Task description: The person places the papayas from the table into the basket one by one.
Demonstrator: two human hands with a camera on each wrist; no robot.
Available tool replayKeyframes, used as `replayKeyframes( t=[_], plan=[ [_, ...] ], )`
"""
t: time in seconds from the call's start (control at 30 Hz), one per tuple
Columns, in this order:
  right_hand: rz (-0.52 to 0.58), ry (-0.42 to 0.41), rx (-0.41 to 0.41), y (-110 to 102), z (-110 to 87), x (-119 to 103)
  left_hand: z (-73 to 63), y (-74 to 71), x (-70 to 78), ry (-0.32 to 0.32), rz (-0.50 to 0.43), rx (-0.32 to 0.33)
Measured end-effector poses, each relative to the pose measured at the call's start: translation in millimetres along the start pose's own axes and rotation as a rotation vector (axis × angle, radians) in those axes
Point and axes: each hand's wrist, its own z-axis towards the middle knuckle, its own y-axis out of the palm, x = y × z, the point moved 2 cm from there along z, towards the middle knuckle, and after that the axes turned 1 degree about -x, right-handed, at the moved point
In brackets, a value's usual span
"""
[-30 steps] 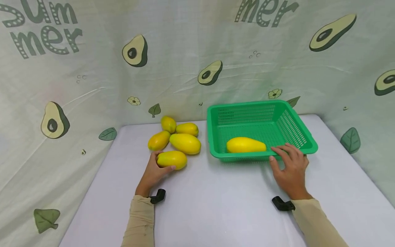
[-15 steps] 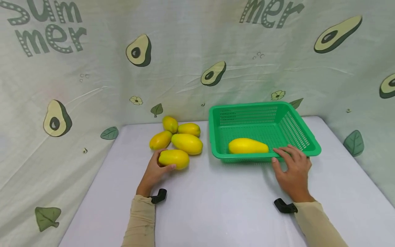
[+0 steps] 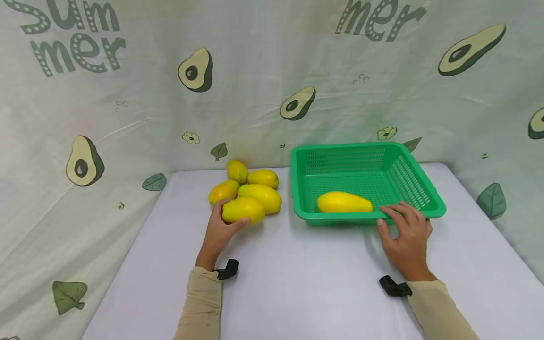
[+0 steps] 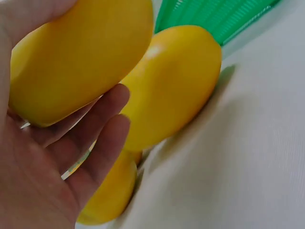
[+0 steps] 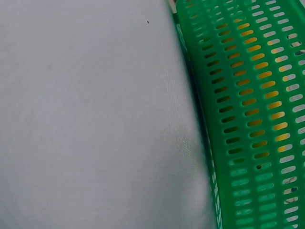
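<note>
In the head view my left hand [image 3: 218,233] grips a yellow papaya [image 3: 243,210] between thumb and fingers, just above the table. The left wrist view shows this held papaya [image 4: 81,57] apart from the table, with another papaya [image 4: 174,86] behind it. Several more lie in a group at the back, among them a large papaya [image 3: 265,197] and a smaller one [image 3: 224,191]. On the right my right hand [image 3: 405,243] holds the front rim of a green plastic basket [image 3: 331,216], thumb outside and fingers over the edge. One papaya [image 3: 344,202] lies inside it.
The white-covered table [image 3: 306,283] ends at a hanging cloth [image 3: 242,71] printed with avocados and leaves. The basket stands near this cloth, right of the papaya group. A black wrist camera [image 3: 227,270] sits on each wrist.
My left hand has raised the papaya a little off the table and moved it slightly away from me. My right hand stays at the basket rim. The head view has shifted slightly.
</note>
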Motion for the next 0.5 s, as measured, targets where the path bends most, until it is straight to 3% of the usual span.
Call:
replayKeyframes(
  t=[0.17, 0.4, 0.5],
  plan=[
    [-0.008, 0.006, 0.006, -3, -0.9, 0, 5.3, 10.2, 13.7, 0.037, -0.046, 0.038],
    [0.002, 0.007, -0.004, -2, -1.2, -2, 10.3, 19.7, 36.1, 0.1, -0.109, -0.014],
    [-0.003, 0.01, -0.014, -3, -0.8, -3, 14.5, 23.2, 44.2, 0.096, -0.113, -0.042]
  ],
)
